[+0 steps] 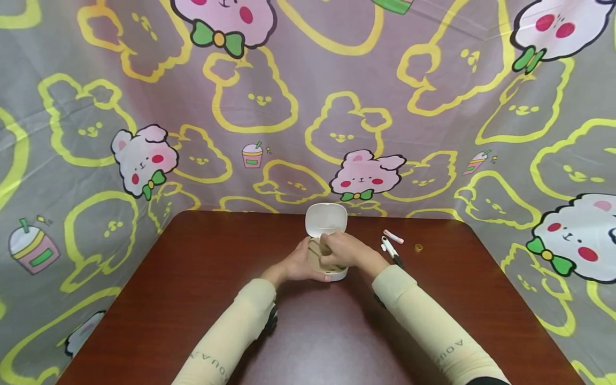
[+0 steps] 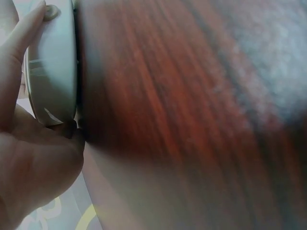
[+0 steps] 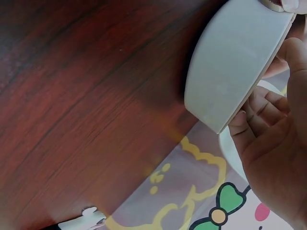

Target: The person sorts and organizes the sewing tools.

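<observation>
A white box (image 1: pixel 339 275) with rounded corners stands on the table, its white lid (image 1: pixel 326 219) raised at the back. Inside lies a tan insert (image 1: pixel 315 258) with cut-out recesses. My left hand (image 1: pixel 299 263) grips the box from the left, thumb along the front wall; that thumb also shows on the wall in the left wrist view. From the right, my right hand (image 1: pixel 344 248) reaches over the opening, its fingers bent down at the insert. Its fingers (image 3: pixel 261 112) curl at the rim in the right wrist view; I cannot tell whether they pinch anything.
Right of the box lie a slim white-and-black tool (image 1: pixel 392 251), a small pink-and-white stick (image 1: pixel 393 237) and a small amber ring-like piece (image 1: pixel 418 248). A patterned curtain (image 1: pixel 289 107) hangs behind and beside the brown table (image 1: pixel 202 283).
</observation>
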A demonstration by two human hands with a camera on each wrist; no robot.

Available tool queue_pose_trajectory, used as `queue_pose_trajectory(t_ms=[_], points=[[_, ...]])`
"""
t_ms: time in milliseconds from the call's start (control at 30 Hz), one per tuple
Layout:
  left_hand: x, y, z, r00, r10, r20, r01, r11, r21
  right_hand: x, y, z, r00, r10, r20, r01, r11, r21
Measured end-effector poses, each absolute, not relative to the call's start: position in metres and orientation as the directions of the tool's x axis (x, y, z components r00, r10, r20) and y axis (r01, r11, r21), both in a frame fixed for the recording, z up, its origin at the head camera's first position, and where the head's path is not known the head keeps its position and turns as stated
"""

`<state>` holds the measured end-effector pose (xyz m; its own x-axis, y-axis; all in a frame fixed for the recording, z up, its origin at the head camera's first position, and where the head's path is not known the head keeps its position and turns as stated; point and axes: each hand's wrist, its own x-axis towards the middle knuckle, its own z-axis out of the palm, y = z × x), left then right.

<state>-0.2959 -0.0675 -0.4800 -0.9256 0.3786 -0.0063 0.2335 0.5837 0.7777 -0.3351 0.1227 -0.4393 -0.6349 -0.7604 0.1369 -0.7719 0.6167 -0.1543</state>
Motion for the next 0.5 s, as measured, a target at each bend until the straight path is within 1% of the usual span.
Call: queue_pose_trajectory(t_ms=[200, 333, 500], points=[[-0.296, -0.068, -0.482, -0.921, 0.39, 0.0, 0.245, 0.578, 0.778, -0.332, 0.125, -0.439, -0.662, -0.739, 0.129, -0.748, 0.639, -0.178], [-0.295, -0.069, -0.481, -0.918, 0.395, -0.015, 0.23, 0.565, 0.792, -0.329, 0.129, -0.44, -0.68, -0.724, 0.114, -0.728, 0.647, -0.228], [-0.294, -0.069, -0.48, -0.915, 0.402, -0.038, 0.214, 0.562, 0.799, -0.324, 0.135, -0.44, -0.679, -0.724, 0.12, -0.721, 0.626, -0.297]])
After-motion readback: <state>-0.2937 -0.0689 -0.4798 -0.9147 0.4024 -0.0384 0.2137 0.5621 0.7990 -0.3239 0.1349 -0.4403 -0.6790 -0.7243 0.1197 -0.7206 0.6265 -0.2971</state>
